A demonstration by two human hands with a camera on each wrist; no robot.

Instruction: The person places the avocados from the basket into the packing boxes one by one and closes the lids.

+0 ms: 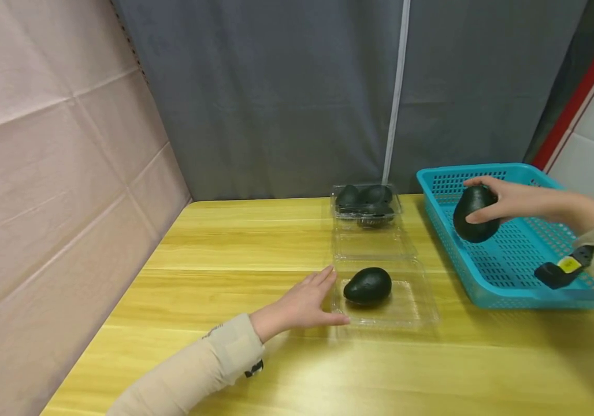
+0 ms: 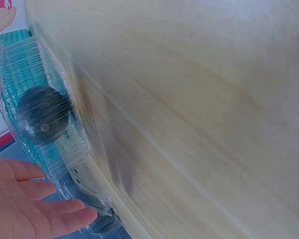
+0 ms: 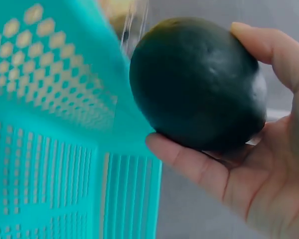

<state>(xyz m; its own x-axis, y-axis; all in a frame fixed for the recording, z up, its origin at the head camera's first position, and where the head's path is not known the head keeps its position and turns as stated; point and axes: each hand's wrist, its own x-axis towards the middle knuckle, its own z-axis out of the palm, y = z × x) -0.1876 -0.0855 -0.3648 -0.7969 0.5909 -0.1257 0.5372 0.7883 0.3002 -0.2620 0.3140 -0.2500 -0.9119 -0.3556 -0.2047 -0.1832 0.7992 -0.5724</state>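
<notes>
My right hand (image 1: 505, 199) grips a dark green avocado (image 1: 472, 215) over the left side of a turquoise basket (image 1: 515, 254). Thumb and fingers curl round the fruit's sides in the right wrist view, where the avocado (image 3: 199, 84) fills the middle. My left hand (image 1: 302, 303) is spread at the left edge of an open clear plastic clamshell box (image 1: 416, 312), fingers straight and thumb near its front corner. One avocado (image 1: 367, 286) lies on its side in that box, its narrow end to the left. The left wrist view shows this avocado (image 2: 44, 115) through the clear wall.
Behind the open box, a second clear box (image 1: 367, 202) holds several avocados near the table's back edge. The yellow wooden table (image 1: 234, 242) meets a grey curtain (image 1: 276, 98) at the back and a pale covered wall (image 1: 68, 173) on the left.
</notes>
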